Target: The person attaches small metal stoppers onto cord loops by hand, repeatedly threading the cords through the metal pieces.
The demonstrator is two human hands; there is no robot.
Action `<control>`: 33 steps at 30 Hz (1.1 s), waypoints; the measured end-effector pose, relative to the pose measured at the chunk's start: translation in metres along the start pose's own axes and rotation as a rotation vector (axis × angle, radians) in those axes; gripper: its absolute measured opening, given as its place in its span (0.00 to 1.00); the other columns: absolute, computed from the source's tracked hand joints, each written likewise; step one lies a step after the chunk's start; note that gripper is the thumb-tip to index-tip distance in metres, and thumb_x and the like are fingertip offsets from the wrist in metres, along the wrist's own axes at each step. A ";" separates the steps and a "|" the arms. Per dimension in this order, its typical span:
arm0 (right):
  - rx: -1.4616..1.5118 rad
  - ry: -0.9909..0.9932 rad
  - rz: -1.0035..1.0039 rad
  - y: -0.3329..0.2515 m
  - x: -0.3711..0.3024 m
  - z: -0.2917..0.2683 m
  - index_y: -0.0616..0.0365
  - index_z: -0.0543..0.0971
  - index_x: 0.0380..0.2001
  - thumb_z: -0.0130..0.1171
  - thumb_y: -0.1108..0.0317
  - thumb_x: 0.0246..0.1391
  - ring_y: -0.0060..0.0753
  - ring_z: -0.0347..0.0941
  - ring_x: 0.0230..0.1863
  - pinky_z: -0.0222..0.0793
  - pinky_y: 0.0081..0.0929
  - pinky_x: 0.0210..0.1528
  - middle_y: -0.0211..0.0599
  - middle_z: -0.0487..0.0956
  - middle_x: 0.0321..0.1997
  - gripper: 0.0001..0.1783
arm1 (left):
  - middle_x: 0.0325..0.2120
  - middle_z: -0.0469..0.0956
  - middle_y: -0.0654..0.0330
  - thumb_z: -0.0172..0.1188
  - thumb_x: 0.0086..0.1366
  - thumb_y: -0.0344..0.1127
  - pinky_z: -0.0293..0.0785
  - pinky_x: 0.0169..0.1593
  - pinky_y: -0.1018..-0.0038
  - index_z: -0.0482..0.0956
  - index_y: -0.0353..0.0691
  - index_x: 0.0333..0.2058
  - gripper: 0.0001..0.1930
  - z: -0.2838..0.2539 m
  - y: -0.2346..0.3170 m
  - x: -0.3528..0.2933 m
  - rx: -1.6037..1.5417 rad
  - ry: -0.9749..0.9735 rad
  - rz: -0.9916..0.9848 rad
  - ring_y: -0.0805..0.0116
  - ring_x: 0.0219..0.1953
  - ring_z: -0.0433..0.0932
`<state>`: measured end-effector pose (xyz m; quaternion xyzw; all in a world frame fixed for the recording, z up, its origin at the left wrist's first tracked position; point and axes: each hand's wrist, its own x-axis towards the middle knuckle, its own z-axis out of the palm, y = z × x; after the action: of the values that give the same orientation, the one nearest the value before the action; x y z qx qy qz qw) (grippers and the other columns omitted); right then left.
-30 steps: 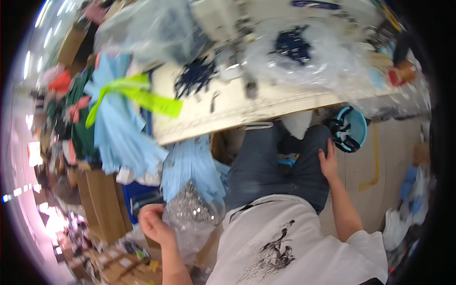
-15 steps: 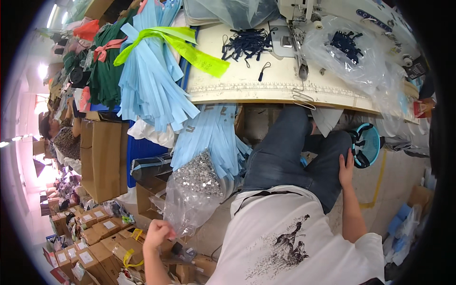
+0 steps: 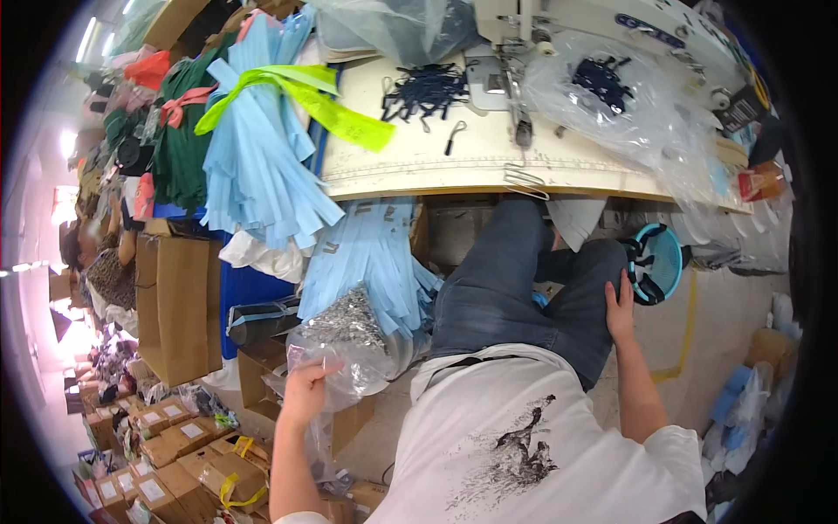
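My left hand [image 3: 307, 386] is closed on the loose edge of a clear plastic bag [image 3: 362, 374]. Many small silver metal pieces [image 3: 347, 321] lie heaped in that bag. Light blue fabric strips [image 3: 362, 266] hang just beyond it. My right hand [image 3: 620, 307] lies flat on my thigh with fingers stretched out, holding nothing. Close to its fingertips is a turquoise plastic basket [image 3: 669, 262] with black parts on it. On the table above, a pile of navy cord pulls [image 3: 425, 93] sits left of the sewing machine's needle area, and a single pull [image 3: 455, 138] lies in front.
The white sewing table [image 3: 401, 170] has bent wire [image 3: 525, 182] at its front edge. A blue strip bundle [image 3: 262, 166] with a lime tie hangs at its left. More navy pulls [image 3: 602, 83] lie on clear plastic. Cardboard boxes [image 3: 179, 306] stand at left, near another person.
My left hand has moved up and slightly right, and the bag's edge has come up with it toward the silver pieces. The view has shifted a little. My right hand stays on the thigh.
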<state>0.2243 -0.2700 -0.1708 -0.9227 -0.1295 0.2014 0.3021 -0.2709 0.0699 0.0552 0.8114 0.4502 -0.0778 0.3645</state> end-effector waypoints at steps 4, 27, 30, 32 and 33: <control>0.037 0.040 -0.064 0.003 -0.001 0.007 0.53 0.59 0.66 0.50 0.50 0.62 0.53 0.53 0.69 0.50 0.37 0.68 0.54 0.57 0.68 0.34 | 0.46 0.77 0.46 0.62 0.58 0.37 0.70 0.53 0.62 0.78 0.38 0.46 0.17 0.012 -0.046 0.003 0.146 -0.114 -0.227 0.48 0.48 0.76; 0.101 0.087 0.057 -0.029 -0.010 -0.005 0.52 0.63 0.64 0.55 0.50 0.58 0.56 0.58 0.66 0.56 0.39 0.65 0.56 0.57 0.67 0.34 | 0.55 0.65 0.30 0.65 0.53 0.56 0.60 0.62 0.55 0.60 0.21 0.58 0.47 0.065 -0.065 0.062 0.452 0.076 -0.198 0.34 0.58 0.63; 0.105 0.093 0.066 -0.029 -0.010 -0.003 0.52 0.63 0.64 0.55 0.51 0.58 0.56 0.58 0.66 0.57 0.38 0.65 0.56 0.58 0.67 0.34 | 0.54 0.65 0.31 0.69 0.49 0.49 0.59 0.62 0.56 0.61 0.21 0.57 0.45 0.062 -0.009 0.067 0.237 0.230 -0.277 0.35 0.56 0.65; 0.119 0.107 0.069 -0.030 -0.008 -0.003 0.52 0.63 0.63 0.55 0.51 0.57 0.56 0.58 0.66 0.57 0.38 0.65 0.56 0.58 0.67 0.34 | 0.53 0.66 0.32 0.71 0.48 0.45 0.60 0.61 0.56 0.62 0.23 0.57 0.43 0.072 -0.029 0.064 0.292 0.296 -0.229 0.36 0.55 0.65; 0.118 0.102 0.067 -0.030 -0.006 -0.002 0.52 0.63 0.63 0.55 0.51 0.57 0.56 0.58 0.66 0.57 0.38 0.65 0.56 0.58 0.67 0.34 | 0.51 0.67 0.33 0.72 0.47 0.40 0.60 0.60 0.56 0.63 0.24 0.56 0.42 0.079 -0.042 0.064 0.347 0.363 -0.176 0.36 0.54 0.66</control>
<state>0.2159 -0.2498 -0.1492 -0.9163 -0.0710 0.1712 0.3551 -0.2511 0.0747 -0.0523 0.8200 0.5571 -0.0386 0.1250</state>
